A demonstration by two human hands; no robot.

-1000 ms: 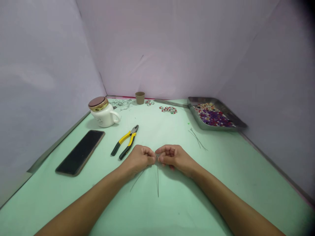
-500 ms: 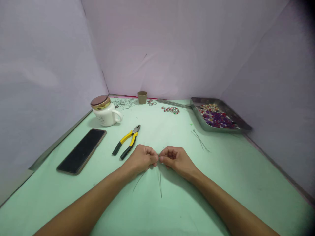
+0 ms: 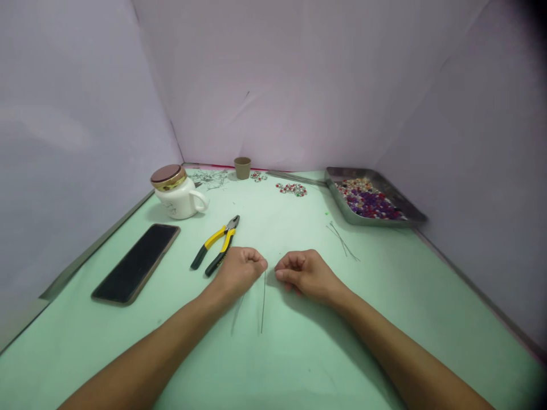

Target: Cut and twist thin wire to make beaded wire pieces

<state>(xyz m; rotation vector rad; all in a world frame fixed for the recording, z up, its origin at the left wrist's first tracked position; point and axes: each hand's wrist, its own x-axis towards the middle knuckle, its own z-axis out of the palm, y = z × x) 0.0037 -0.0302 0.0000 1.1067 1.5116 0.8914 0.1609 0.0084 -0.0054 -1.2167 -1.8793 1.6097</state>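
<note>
My left hand (image 3: 241, 270) pinches a thin wire (image 3: 263, 304) at its fingertips, and the wire hangs down toward the front of the table. A second thin, blurred strand slants down below the same hand. A little to the right, my right hand (image 3: 305, 274) has its thumb and fingertips pressed together; whatever they hold, if anything, is too small to make out. The two hands are slightly apart. Just behind and left of my left hand lie yellow and black pliers (image 3: 219, 244), with their jaws pointing away.
A phone (image 3: 137, 263) and a lidded white mug (image 3: 179, 196) are at the left. Farther back stand a small brown cup (image 3: 243, 168) and beaded pieces (image 3: 291, 189). A metal tray (image 3: 354, 217) of beads sits at the right, near loose wires (image 3: 343, 241).
My hands have drawn apart from where their fingertips met. The hanging wire has shifted left with my left hand. The whole view has moved slightly.
</note>
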